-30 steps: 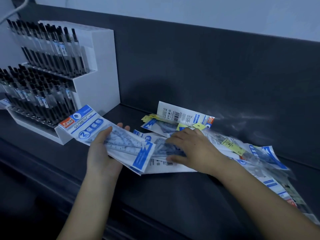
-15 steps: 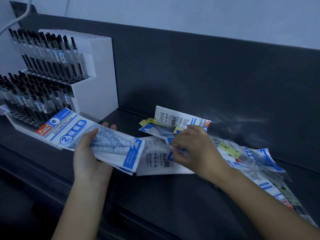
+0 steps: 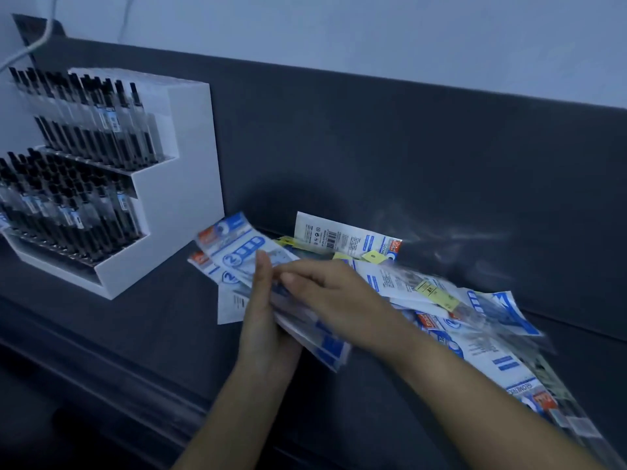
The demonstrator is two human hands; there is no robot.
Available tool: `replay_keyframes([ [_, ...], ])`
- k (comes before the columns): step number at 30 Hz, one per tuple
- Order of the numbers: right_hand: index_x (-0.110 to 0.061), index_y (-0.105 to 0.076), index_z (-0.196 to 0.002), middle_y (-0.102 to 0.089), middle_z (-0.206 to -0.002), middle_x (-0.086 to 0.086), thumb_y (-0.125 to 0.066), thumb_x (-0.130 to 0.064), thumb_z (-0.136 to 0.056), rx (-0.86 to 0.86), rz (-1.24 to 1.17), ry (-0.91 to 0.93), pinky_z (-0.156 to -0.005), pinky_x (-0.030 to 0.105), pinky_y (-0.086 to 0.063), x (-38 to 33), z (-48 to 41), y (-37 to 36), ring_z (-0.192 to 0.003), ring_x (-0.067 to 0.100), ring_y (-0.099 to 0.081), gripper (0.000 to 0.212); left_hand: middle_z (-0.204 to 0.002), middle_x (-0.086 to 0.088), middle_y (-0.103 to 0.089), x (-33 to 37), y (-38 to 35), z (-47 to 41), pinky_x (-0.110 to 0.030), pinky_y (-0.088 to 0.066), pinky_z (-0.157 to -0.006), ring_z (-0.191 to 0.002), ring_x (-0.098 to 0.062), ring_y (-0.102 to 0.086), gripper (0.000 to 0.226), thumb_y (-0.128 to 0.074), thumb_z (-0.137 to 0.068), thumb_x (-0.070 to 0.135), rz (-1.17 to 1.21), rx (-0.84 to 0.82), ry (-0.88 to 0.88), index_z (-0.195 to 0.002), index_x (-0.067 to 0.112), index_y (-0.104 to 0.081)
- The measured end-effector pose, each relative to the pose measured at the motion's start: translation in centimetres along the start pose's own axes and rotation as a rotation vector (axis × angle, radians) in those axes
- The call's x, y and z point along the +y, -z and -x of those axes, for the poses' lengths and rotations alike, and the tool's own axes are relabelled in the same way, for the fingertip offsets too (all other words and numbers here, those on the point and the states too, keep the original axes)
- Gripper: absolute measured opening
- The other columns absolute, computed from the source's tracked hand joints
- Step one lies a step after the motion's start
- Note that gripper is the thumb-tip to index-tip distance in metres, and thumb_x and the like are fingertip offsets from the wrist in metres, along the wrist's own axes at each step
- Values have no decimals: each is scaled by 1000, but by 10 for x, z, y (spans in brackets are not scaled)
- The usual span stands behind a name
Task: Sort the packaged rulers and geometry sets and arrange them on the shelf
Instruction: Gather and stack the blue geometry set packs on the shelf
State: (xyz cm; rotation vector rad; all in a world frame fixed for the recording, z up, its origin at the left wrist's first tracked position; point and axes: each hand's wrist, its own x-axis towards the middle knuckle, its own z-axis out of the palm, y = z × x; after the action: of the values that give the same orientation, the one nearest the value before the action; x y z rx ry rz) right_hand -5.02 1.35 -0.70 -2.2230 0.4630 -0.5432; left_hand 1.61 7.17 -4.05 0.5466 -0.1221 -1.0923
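My left hand (image 3: 263, 320) grips a small stack of blue-and-white geometry set packets (image 3: 237, 257), thumb on top, held above the dark shelf (image 3: 163, 320). My right hand (image 3: 336, 296) lies across the same stack, its fingers laid on the top packet and touching my left thumb. A loose pile of more packaged rulers and geometry sets (image 3: 451, 310) spreads to the right on the shelf, partly under my right forearm. One white packet (image 3: 342, 237) leans against the back panel.
A white stepped display stand (image 3: 176, 212) full of black pens stands at the left on the shelf. The dark back panel (image 3: 407, 157) rises behind the pile. The shelf's front edge (image 3: 112, 371) runs diagonally below my arms.
My left hand has swung its packet to the right, toward the pile. My right hand has brought another packet onto it, so both hands now meet over one stack.
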Motion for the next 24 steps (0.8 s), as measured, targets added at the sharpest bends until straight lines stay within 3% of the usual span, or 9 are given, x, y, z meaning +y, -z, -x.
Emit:
replay_keyframes([
  [2,-8,-63,-117,-67,-115,0,-48,-13,-96,5,-164,-37,-100,30,-44,6,7,11,-110,8,-59,26,-76,-9,-72,4,3,-2,-33,-58,-58,-67,-21,-72,47,-50,-84,48,39,-4,43,-70,13,-77],
  [4,-13,-57,-126,-54,-133,-7,-50,-24,-93,96,124,48,-108,16,-29,21,12,17,-122,-6,-41,36,-78,-11,-74,4,3,-3,-36,-58,-62,-65,-23,-72,46,-46,-92,33,61,-2,49,-66,14,-78],
  [9,-23,-26,-146,-6,-149,-22,-47,-34,-96,-267,341,129,-104,-1,4,31,26,10,-137,-11,3,56,-112,-11,-69,16,7,-4,-40,-47,-89,-100,-23,-67,49,-51,-75,30,89,10,101,-116,7,-65],
  [13,-30,-55,-125,-51,-132,-22,-52,-39,-89,-27,-89,-25,-102,14,-35,30,37,42,-118,-17,-42,38,-110,-8,-70,21,13,-5,-40,-46,-95,-100,-19,-67,32,-47,-83,19,103,46,-6,-103,10,-71],
  [15,-35,-60,-95,-63,-95,-17,-60,-48,-85,90,252,-51,-81,24,-46,37,44,66,-89,-3,-56,17,-92,-5,-75,25,14,-6,-36,-49,-82,-86,-14,-71,38,-44,-90,16,55,65,-89,-73,14,-78],
  [18,-28,-55,-97,-49,-92,-13,-61,-60,-76,-285,926,-251,-75,26,-39,50,55,74,-90,5,-50,39,-80,-2,-75,31,14,-7,-33,-48,-70,-77,-10,-72,51,-42,-92,15,21,107,-122,-53,18,-76],
  [20,-22,-59,-92,-54,-92,-6,-67,-57,-71,-266,1108,-193,-71,29,-45,59,60,63,-90,15,-56,42,-82,-2,-75,30,14,-9,-33,-48,-70,-84,-11,-70,49,-43,-92,14,19,140,-105,-58,17,-77],
  [22,-19,-60,-63,-57,-67,-3,-76,-42,-58,-158,1112,-48,-50,27,-47,70,62,58,-61,19,-61,28,-96,-4,-73,29,14,-10,-35,-48,-68,-97,-14,-66,30,-44,-92,13,37,174,-87,-81,18,-71],
  [24,-19,-56,-53,-54,-57,-3,-61,-29,-66,-65,1103,55,-42,25,-43,74,60,62,-49,20,-58,18,-109,-5,-69,28,15,-13,-35,-48,-66,-103,-17,-64,17,-44,-91,12,40,202,-72,-97,18,-58],
])
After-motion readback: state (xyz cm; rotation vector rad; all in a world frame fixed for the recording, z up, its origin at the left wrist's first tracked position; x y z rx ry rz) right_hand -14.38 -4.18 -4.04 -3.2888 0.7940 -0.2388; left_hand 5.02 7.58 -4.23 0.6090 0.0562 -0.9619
